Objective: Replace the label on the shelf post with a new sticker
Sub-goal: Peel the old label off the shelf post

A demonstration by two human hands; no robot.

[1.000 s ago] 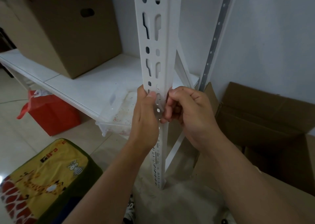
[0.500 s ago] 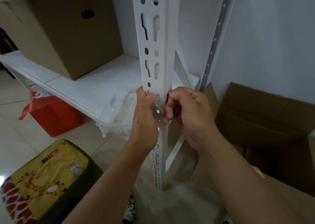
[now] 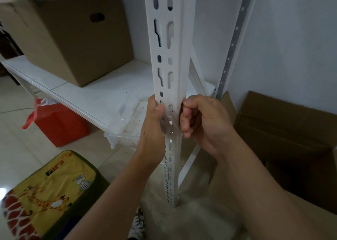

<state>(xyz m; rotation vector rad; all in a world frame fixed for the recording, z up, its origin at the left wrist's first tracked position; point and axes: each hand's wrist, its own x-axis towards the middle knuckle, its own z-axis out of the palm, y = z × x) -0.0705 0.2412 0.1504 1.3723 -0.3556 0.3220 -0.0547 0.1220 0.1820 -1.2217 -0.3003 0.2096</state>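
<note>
Risk, judged from present grip: label edge tearing or leaving residue if picked at the wrong angle; cause would be fingertip work on a perforated face where holes interrupt the adhesive. Second risk: post rocking and shifting the cardboard box point(image 3: 73, 39) on the shelf point(image 3: 87, 97) up and left of the hands, if pulled too hard. Third: scraped fingertip on a slot edge. Label itself not discernible, presumably under or between the fingers; cannot tell whether it is old or new sticker. Shelf post point(image 3: 168, 57) upright, rising from between the hands. Left hand point(image 3: 155, 128) wrapped on the post's left edge, thumb laid flat on the front face, forearm coming up from lower left. Right hand point(image 3: 202, 121) curled against the post's right edge, fingers folded inward, knuckles outward; whether pinching something or only pressing, cannot tell. Hands level, close together, post between them. Open carton point(image 3: 291, 139) right of the right hand; patterned cushion point(image 3: 45, 194) below the left forearm.
</note>
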